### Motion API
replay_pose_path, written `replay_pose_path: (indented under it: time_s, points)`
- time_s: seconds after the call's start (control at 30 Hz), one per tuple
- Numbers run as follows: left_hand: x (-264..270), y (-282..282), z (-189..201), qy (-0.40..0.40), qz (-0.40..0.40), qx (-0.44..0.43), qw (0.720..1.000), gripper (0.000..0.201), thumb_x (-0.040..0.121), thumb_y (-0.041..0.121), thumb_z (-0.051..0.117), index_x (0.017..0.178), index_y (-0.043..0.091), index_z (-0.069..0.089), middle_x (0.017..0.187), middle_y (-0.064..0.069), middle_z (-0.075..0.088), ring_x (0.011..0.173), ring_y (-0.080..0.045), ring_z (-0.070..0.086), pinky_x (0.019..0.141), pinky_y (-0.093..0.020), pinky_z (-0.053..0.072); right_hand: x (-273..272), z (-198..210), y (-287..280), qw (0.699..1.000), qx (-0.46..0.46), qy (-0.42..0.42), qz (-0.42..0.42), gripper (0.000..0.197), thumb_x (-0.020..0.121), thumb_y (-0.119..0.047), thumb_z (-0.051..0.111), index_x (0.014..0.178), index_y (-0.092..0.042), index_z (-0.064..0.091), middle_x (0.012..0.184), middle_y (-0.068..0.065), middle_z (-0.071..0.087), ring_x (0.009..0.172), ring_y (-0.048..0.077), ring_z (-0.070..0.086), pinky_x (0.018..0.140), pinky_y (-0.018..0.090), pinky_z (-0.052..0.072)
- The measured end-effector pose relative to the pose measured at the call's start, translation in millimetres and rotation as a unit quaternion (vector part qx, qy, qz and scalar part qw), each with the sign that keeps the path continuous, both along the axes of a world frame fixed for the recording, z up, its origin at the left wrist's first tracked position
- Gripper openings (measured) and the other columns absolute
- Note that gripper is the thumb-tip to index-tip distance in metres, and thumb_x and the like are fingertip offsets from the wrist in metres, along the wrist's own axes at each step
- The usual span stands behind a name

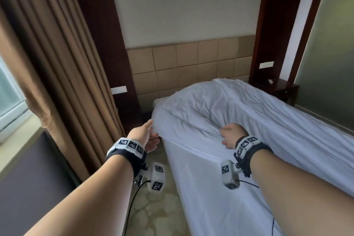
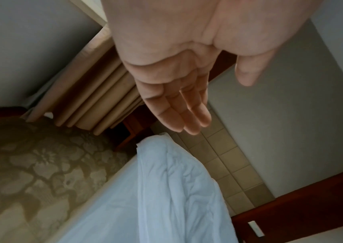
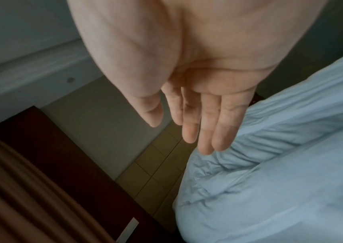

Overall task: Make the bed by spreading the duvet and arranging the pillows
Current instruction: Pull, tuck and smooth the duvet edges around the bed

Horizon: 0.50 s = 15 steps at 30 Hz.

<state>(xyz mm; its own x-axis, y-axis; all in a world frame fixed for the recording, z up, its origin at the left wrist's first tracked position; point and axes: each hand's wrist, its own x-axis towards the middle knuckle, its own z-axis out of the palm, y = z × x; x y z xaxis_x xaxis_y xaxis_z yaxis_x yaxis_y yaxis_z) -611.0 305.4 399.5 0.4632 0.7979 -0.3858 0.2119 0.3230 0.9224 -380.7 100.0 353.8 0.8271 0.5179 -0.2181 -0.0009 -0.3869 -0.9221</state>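
The white duvet [image 1: 210,105] lies over the bed, bunched in thick folds near the headboard and smoother toward the foot. My left hand [image 1: 150,134] is at the duvet's near-left corner, by the bed's edge; in the left wrist view the left hand [image 2: 187,115] has straight fingers hovering above the duvet [image 2: 176,189], holding nothing. My right hand [image 1: 229,134] sits over a deep crease in the middle of the bunched part. The right wrist view shows the right hand [image 3: 197,131] with straight fingers beside the folds of the duvet [image 3: 280,180]. No uncovered pillow shows.
A tan padded headboard [image 1: 191,63] backs the bed. Brown curtains [image 1: 47,63] and a window sill [image 1: 19,140] stand at the left. A dark nightstand [image 1: 283,90] is at the far right. Patterned carpet [image 1: 153,207] runs along the bed's left side.
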Motion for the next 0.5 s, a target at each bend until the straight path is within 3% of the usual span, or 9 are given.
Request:
replay_pose_path:
  time_s: [0.07, 0.17, 0.27, 0.37, 0.43, 0.5]
  points:
    - [-4, 56, -6, 0.021, 0.009, 0.007, 1.0, 0.041, 0.098, 0.05, 0.061, 0.103, 0.01, 0.062, 0.091, -0.007, 0.071, 0.077, -0.025, 0.069, 0.066, -0.034, 0.056, -7, -9, 50, 1.0, 0.004, 0.03, -0.003, 0.025, 0.089, -0.006, 0.05, 0.074, -0.018, 0.033, 0.07, 0.008, 0.024, 0.043, 0.013, 0.026, 0.047, 0.022, 0.021]
    - [10, 124, -15, 0.031, 0.026, -0.001, 0.999, 0.04, 0.097, 0.049, 0.062, 0.103, 0.009, 0.063, 0.089, -0.007, 0.071, 0.075, -0.023, 0.07, 0.062, -0.034, 0.054, -12, -25, 105, 0.999, -0.025, 0.029, 0.005, 0.015, 0.086, -0.013, 0.055, 0.08, -0.019, 0.042, 0.075, 0.013, 0.028, 0.054, 0.018, 0.026, 0.051, 0.03, 0.019]
    - [44, 163, -30, 0.019, 0.003, -0.032, 0.999, 0.037, 0.098, 0.047, 0.062, 0.099, 0.01, 0.063, 0.087, -0.007, 0.071, 0.075, -0.024, 0.069, 0.065, -0.035, 0.056, 6, -33, 137, 0.998, -0.016, 0.061, -0.017, 0.014, 0.093, -0.01, 0.051, 0.088, -0.014, 0.039, 0.086, 0.01, 0.026, 0.059, 0.017, 0.019, 0.057, 0.032, 0.013]
    - [85, 191, -58, 0.026, -0.032, -0.063, 0.997, 0.037, 0.099, 0.046, 0.061, 0.096, 0.009, 0.063, 0.085, -0.008, 0.07, 0.076, -0.025, 0.068, 0.071, -0.036, 0.055, 41, -48, 163, 0.996, -0.017, 0.079, -0.045, 0.018, 0.094, -0.007, 0.049, 0.085, -0.02, 0.041, 0.086, 0.011, 0.029, 0.059, 0.015, 0.019, 0.059, 0.034, 0.01]
    - [112, 211, -81, 0.04, -0.044, -0.08, 0.995, 0.037, 0.098, 0.045, 0.062, 0.093, 0.008, 0.063, 0.085, -0.008, 0.069, 0.075, -0.026, 0.066, 0.074, -0.036, 0.055, 68, -68, 179, 0.99, -0.038, 0.113, -0.069, 0.028, 0.091, -0.01, 0.05, 0.072, -0.019, 0.032, 0.08, 0.008, 0.024, 0.057, 0.015, 0.018, 0.056, 0.028, 0.011]
    - [136, 233, -101, 0.057, -0.042, -0.087, 0.994, 0.036, 0.099, 0.044, 0.062, 0.091, 0.009, 0.062, 0.085, -0.009, 0.068, 0.072, -0.026, 0.066, 0.072, -0.036, 0.054, 92, -88, 198, 0.985, -0.048, 0.147, -0.078, 0.032, 0.092, -0.009, 0.044, 0.075, -0.024, 0.021, 0.074, 0.005, 0.016, 0.048, 0.011, 0.015, 0.052, 0.024, 0.01]
